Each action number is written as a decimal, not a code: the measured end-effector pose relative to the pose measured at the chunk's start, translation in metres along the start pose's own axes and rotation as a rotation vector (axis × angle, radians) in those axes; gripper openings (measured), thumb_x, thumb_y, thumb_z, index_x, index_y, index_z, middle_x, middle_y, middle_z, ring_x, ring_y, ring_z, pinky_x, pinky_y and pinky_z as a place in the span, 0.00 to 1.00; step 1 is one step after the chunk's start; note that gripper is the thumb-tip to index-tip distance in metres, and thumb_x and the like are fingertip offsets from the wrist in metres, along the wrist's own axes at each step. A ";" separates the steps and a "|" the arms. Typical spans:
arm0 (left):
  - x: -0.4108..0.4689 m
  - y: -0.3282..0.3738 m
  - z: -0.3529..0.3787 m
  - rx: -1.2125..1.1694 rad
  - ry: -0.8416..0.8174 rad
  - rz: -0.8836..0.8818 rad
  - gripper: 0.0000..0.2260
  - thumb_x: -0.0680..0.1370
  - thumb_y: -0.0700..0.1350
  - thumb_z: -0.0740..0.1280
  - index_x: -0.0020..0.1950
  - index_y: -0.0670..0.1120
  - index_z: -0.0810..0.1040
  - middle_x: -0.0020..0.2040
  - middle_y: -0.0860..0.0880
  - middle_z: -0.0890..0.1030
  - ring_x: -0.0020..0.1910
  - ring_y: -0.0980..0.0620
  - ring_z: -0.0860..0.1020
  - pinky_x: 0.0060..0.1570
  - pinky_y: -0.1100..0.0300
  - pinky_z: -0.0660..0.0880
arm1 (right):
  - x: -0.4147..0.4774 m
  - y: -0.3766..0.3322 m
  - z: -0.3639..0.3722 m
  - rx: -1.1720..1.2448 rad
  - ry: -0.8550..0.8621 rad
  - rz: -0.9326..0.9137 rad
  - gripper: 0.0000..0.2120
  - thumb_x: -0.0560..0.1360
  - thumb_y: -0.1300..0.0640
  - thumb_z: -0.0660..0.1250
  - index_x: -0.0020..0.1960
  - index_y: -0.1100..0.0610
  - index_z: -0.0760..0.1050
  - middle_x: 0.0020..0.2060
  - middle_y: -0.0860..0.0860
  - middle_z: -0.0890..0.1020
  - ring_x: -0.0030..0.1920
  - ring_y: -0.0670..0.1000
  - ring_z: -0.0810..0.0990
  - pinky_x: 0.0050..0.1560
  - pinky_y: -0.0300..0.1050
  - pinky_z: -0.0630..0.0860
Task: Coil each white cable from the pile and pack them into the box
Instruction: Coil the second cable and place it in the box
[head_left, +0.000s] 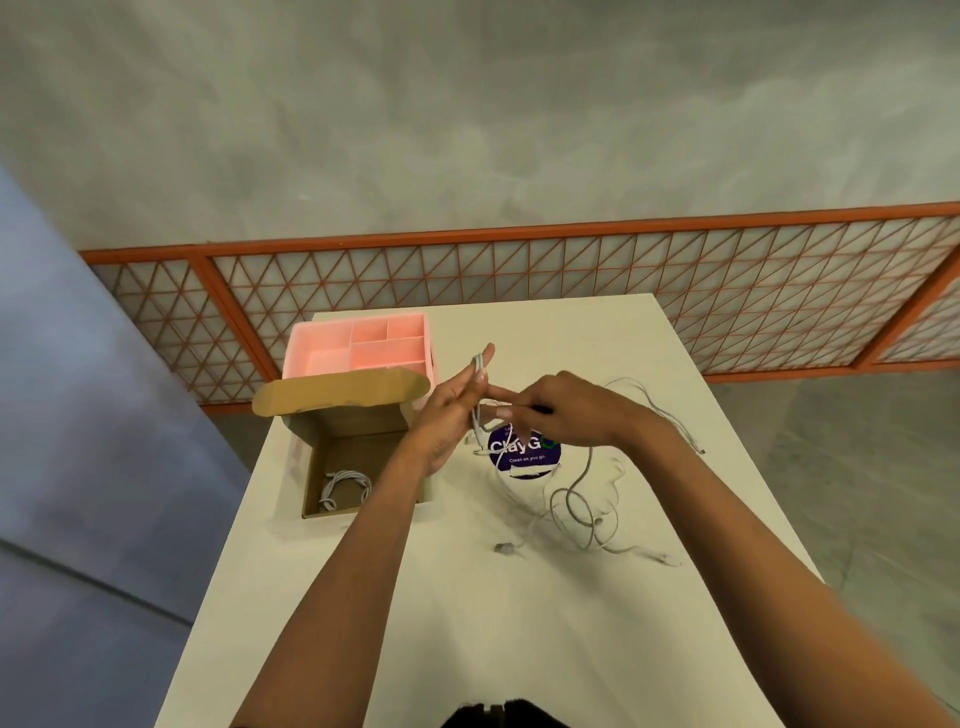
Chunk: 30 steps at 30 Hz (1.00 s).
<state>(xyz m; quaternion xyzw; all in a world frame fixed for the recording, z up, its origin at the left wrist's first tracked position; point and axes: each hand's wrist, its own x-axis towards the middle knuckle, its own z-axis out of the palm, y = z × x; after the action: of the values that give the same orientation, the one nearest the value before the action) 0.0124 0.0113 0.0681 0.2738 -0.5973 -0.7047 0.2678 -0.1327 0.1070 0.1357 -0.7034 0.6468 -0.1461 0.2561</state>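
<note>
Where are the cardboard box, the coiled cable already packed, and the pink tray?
cardboard box (358, 457): head view, bare inner floor.
coiled cable (345, 475): head view, top of its loop.
pink tray (384, 356): head view, bare compartment floor.

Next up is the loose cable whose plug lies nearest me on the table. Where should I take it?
Pinch it just behind the plug, from above on the near left side. That end lies free on bare table, left of the tangled loops, so it should likely draw out end first without dragging the pile.
</note>
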 end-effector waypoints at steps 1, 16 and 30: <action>0.000 -0.003 0.000 0.064 0.013 0.005 0.19 0.83 0.49 0.55 0.75 0.55 0.61 0.48 0.49 0.85 0.55 0.46 0.81 0.67 0.46 0.68 | 0.001 0.001 -0.004 -0.007 0.039 0.011 0.19 0.80 0.48 0.59 0.38 0.57 0.79 0.24 0.43 0.74 0.26 0.43 0.71 0.32 0.34 0.64; -0.018 0.002 0.004 -0.480 -0.433 -0.116 0.17 0.81 0.51 0.55 0.53 0.43 0.80 0.22 0.52 0.57 0.19 0.60 0.61 0.40 0.58 0.80 | 0.018 0.016 -0.030 0.399 0.401 0.040 0.14 0.75 0.51 0.68 0.40 0.62 0.79 0.23 0.36 0.75 0.28 0.37 0.71 0.36 0.32 0.66; -0.019 0.005 0.012 -0.967 -0.559 -0.126 0.14 0.84 0.44 0.52 0.45 0.39 0.71 0.25 0.48 0.63 0.19 0.57 0.54 0.29 0.62 0.68 | 0.001 0.024 0.001 0.914 -0.047 0.004 0.16 0.83 0.53 0.52 0.52 0.62 0.74 0.28 0.40 0.79 0.24 0.42 0.60 0.27 0.37 0.53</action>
<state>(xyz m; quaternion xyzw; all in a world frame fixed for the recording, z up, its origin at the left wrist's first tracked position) 0.0175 0.0324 0.0760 -0.0421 -0.2372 -0.9586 0.1518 -0.1517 0.1056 0.1213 -0.5201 0.5114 -0.4001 0.5549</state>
